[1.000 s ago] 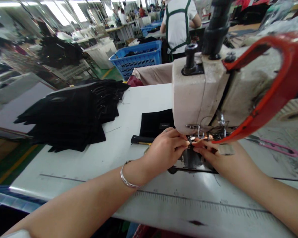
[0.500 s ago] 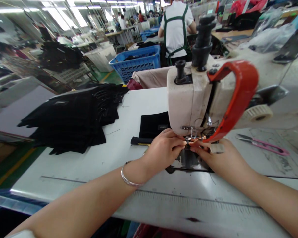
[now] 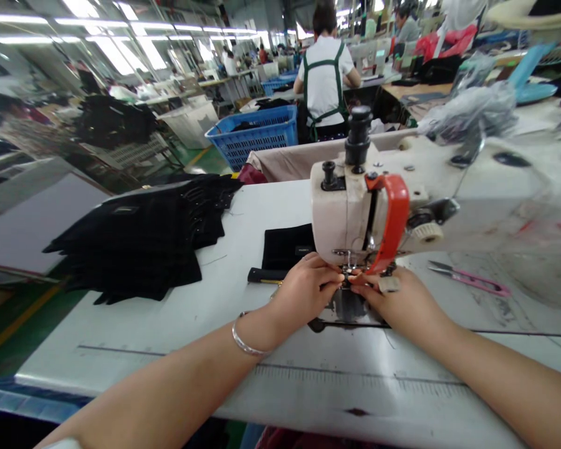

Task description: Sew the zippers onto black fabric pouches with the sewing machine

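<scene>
My left hand (image 3: 306, 287), with a silver bangle at its wrist, is closed in a pinch right by the needle of a sewing machine (image 3: 339, 209). Beneath and behind it lies a black fabric piece (image 3: 280, 246) with a small label, plus a black strip (image 3: 262, 275) with yellowish zipper teeth at its edge. Opposite, my right hand (image 3: 404, 296) is closed too, fingertips at the presser foot and almost meeting the left ones. What the right fingers pinch is too small to make out. A beige wrap (image 3: 389, 284) sits on a right finger.
A stack of black fabric pieces (image 3: 140, 237) lies on the left of the white table (image 3: 168, 327). Pink-handled thread snips (image 3: 479, 282) rest right of the needle. An orange-red guard (image 3: 395, 212) fronts the machine. Behind stand a blue basket (image 3: 257, 134) and a person in white (image 3: 325, 81).
The view has shifted back and up, so the machine looks smaller and more of the room shows. Both hands stay pinched at the needle; the black piece looks much the same.
</scene>
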`<state>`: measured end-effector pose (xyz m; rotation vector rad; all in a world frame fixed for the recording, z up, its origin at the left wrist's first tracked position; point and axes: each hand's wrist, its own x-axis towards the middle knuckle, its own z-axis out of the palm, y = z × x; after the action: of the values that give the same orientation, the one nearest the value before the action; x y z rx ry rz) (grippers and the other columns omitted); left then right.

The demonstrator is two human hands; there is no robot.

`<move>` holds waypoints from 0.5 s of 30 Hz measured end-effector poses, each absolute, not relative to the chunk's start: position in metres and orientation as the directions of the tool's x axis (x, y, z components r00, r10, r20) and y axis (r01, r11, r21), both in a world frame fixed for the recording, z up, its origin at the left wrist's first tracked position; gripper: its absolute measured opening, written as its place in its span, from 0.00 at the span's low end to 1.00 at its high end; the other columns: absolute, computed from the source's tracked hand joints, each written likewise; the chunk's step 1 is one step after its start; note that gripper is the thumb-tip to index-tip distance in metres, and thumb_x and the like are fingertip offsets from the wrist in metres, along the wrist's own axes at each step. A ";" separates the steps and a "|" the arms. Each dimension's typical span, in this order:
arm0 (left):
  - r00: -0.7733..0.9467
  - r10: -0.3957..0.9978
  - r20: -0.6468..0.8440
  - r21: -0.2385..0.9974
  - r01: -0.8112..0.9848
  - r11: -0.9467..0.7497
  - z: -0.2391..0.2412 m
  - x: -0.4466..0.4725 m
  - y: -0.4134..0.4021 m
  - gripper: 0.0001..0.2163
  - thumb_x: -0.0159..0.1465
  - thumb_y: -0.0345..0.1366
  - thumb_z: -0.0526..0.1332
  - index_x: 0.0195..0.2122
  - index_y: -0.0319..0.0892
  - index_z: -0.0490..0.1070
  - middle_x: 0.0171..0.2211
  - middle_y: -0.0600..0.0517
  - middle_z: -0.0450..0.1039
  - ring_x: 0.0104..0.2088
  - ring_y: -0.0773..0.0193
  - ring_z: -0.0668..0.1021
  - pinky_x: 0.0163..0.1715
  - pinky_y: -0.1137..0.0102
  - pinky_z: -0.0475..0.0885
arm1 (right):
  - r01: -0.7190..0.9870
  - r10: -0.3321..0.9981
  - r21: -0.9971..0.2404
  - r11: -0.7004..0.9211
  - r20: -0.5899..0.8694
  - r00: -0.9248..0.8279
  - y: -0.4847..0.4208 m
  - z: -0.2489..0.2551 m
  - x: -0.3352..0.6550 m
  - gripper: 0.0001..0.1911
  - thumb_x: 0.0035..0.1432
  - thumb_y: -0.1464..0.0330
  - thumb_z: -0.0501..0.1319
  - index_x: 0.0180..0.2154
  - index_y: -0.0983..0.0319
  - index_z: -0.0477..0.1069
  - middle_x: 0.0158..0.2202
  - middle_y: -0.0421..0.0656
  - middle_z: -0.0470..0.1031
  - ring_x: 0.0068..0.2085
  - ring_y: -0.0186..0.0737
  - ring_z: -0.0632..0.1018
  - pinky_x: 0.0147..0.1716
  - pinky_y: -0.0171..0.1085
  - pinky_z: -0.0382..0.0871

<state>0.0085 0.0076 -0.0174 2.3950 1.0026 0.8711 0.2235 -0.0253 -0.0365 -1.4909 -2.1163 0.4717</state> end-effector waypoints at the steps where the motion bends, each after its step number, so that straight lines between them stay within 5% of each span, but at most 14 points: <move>1: 0.546 0.744 0.385 0.571 0.493 -0.657 -0.018 0.008 0.008 0.06 0.66 0.28 0.65 0.37 0.44 0.81 0.40 0.51 0.82 0.43 0.60 0.81 0.50 0.63 0.77 | 0.766 0.942 -0.549 0.334 0.200 -0.268 -0.025 -0.036 0.223 0.11 0.64 0.67 0.59 0.40 0.55 0.81 0.38 0.44 0.81 0.41 0.45 0.79 0.40 0.41 0.72; 10: 0.526 0.685 0.505 0.493 0.475 -0.729 -0.011 0.009 0.007 0.09 0.59 0.22 0.67 0.30 0.44 0.80 0.33 0.52 0.81 0.38 0.62 0.81 0.42 0.68 0.79 | 0.789 0.937 -0.511 0.342 0.252 -0.242 -0.023 -0.031 0.210 0.06 0.58 0.69 0.63 0.33 0.56 0.79 0.38 0.42 0.80 0.40 0.42 0.79 0.40 0.36 0.69; 15: 0.520 0.759 0.391 0.562 0.519 -0.644 -0.012 0.007 0.009 0.10 0.59 0.23 0.64 0.32 0.46 0.81 0.37 0.51 0.81 0.42 0.59 0.81 0.47 0.64 0.79 | 0.781 0.925 -0.506 0.366 0.293 -0.243 -0.020 -0.036 0.207 0.07 0.57 0.70 0.64 0.36 0.54 0.79 0.39 0.41 0.80 0.39 0.41 0.79 0.38 0.35 0.69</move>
<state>0.0065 0.0093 -0.0117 2.3887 1.0553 0.8829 0.2075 -0.0201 -0.0357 -1.4706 -2.0864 0.3455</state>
